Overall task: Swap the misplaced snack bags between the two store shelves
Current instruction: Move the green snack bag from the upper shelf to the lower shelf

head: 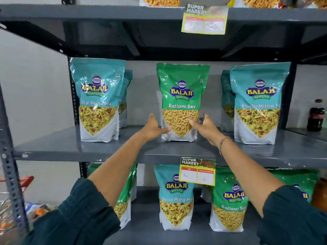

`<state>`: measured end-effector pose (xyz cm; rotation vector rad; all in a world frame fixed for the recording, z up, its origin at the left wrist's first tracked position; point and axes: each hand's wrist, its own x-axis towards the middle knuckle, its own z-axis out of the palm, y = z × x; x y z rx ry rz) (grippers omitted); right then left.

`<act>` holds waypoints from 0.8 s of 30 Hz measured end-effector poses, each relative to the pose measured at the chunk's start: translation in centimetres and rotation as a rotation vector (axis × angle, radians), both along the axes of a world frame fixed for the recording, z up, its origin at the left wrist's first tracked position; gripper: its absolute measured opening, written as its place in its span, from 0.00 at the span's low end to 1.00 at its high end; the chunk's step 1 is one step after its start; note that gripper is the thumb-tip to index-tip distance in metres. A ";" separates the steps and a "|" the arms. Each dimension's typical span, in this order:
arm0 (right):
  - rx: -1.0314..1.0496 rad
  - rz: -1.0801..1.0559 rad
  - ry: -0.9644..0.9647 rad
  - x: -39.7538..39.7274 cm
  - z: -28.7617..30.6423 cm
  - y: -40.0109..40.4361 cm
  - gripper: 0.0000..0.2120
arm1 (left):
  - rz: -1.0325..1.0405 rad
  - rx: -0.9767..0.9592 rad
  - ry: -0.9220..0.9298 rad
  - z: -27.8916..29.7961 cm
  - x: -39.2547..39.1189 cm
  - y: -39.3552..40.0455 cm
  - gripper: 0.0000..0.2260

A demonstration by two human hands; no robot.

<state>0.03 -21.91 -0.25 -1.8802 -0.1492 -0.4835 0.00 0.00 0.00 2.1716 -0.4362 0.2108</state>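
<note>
A green Ratlami Sev bag [182,89] stands upright in the middle of the upper shelf [70,147], between teal Khatta Mitha Mix bags at the left [98,96] and right [257,99]. My left hand [154,128] is spread at the green bag's lower left, thumb on its front. My right hand [205,127] is spread at its lower right, thumb on the front. Neither hand has closed round it. On the lower shelf [200,234] a teal Khatta Mitha Mix bag [176,197] stands in the middle between green Ratlami Sev bags, one at the right [230,202] and one at the left [123,197] partly hidden by my arm.
A price tag [197,172] hangs from the upper shelf's front edge, another tag [204,20] from the shelf above. A dark cola bottle [316,115] stands at the far right. More teal bags stand behind the front ones. A red basket [26,181] sits low left.
</note>
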 end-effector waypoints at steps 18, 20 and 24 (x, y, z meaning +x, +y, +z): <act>0.045 0.111 -0.180 -8.9 0.5 1.2 0.12 | 0.070 -0.209 -0.264 -0.6 -8.1 1.2 0.27; 0.051 0.120 -0.190 -11.4 0.8 2.0 0.12 | 0.060 -0.228 -0.264 -0.5 -10.4 2.2 0.27; 0.043 0.123 -0.186 -16.8 0.7 3.4 0.16 | 0.047 -0.238 -0.242 -1.4 -15.0 4.0 0.31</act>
